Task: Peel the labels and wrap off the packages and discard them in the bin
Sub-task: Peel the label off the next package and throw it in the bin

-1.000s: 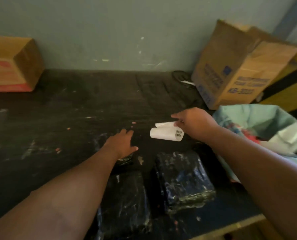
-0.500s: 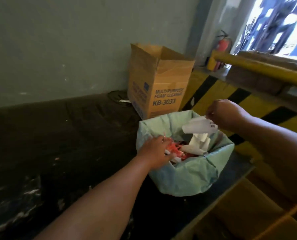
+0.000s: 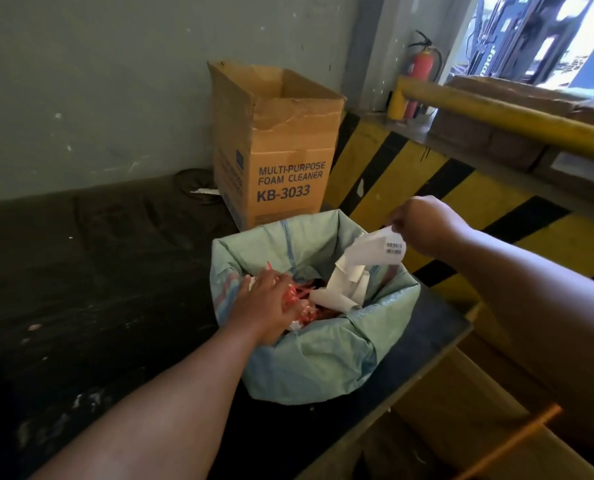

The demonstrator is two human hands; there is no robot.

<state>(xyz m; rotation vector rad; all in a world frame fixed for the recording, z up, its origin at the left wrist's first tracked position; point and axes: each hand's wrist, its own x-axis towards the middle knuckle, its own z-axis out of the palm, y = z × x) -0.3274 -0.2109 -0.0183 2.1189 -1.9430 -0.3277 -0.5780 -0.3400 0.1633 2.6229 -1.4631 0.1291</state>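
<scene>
The bin [image 3: 309, 362] is a pale green sack with a rolled rim, standing at the right end of the dark table. It holds red strips and white curled labels [image 3: 340, 289]. My right hand [image 3: 423, 226] is above the bin's far right rim, pinching a white label with a barcode [image 3: 375, 252] that hangs over the opening. My left hand [image 3: 264, 303] is inside the bin at its left side, pressed down on the red and white scraps; whether it grips anything I cannot tell. No packages are in view.
An open cardboard box [image 3: 281, 150] marked foam cleaner stands behind the bin against the wall. A yellow and black striped barrier [image 3: 461, 202] and yellow rail [image 3: 513, 116] run along the right. The table edge [image 3: 427, 372] lies just right of the bin.
My view swung right from the black packages to the bin. My right hand carried the label over the bin, and my left hand went into the bin onto the scraps.
</scene>
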